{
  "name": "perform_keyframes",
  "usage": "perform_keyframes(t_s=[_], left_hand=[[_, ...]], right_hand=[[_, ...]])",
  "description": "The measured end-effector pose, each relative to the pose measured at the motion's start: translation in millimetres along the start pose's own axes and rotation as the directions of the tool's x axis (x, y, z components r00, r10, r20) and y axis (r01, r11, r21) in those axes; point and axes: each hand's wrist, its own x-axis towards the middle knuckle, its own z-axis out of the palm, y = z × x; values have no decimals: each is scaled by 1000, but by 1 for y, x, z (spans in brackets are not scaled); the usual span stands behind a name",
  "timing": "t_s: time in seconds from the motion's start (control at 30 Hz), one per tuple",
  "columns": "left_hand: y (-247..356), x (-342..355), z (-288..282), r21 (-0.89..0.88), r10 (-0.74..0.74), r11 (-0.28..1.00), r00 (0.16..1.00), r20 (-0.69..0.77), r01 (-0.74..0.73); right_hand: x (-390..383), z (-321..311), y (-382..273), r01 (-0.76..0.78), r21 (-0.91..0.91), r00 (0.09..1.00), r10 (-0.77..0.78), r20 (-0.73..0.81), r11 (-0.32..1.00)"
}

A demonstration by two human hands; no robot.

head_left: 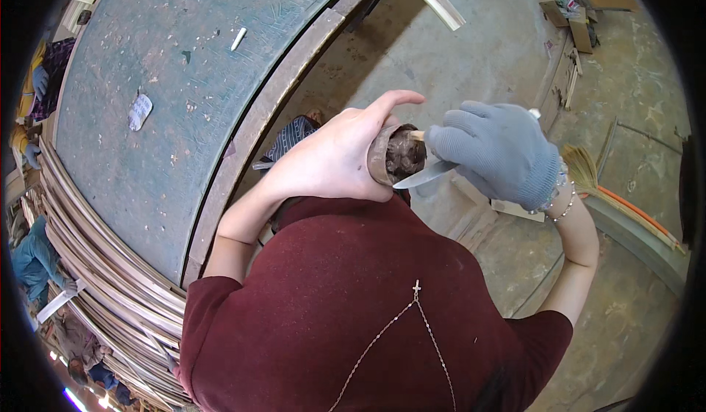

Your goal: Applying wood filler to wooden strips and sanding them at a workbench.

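My bare left hand (331, 154) is wrapped around a brown cylindrical container (379, 157) with dark, lumpy material (404, 158) inside, one finger raised above its rim. My right hand (493, 151), in a grey knit glove, grips a knife (423, 177), its silver blade angled down-left across the container's lower edge. A small light wooden stick (418, 135) pokes from the container's top beside my gloved fingertips; whether they hold it I cannot tell.
A worn blue-grey worktable (184, 81) with a white stick (238, 38) fills the upper left. Long wooden strips (110, 250) lie along it. Co-workers (33, 257) are at the left edge. A straw broom (581, 169) and cardboard boxes (581, 33) are on the right.
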Motion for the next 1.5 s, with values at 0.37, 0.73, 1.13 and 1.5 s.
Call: perform_keyframes(t_s=[0.37, 0.73, 1.13, 1.5], left_hand=[[-23, 11, 32, 253, 154, 967, 795, -587, 0], [-49, 30, 35, 528, 428, 849, 622, -656, -27], [-16, 14, 15, 147, 57, 989, 840, -539, 27], [-14, 5, 2, 176, 135, 983, 871, -473, -57]], right_hand=[[-13, 51, -40, -460, 803, 643, 765, 7, 379], [3, 60, -49, 120, 770, 444, 727, 523, -627], [-7, 8, -12, -211, 370, 841, 361, -403, 905], [9, 27, 11, -177, 158, 964, 203, -172, 972]])
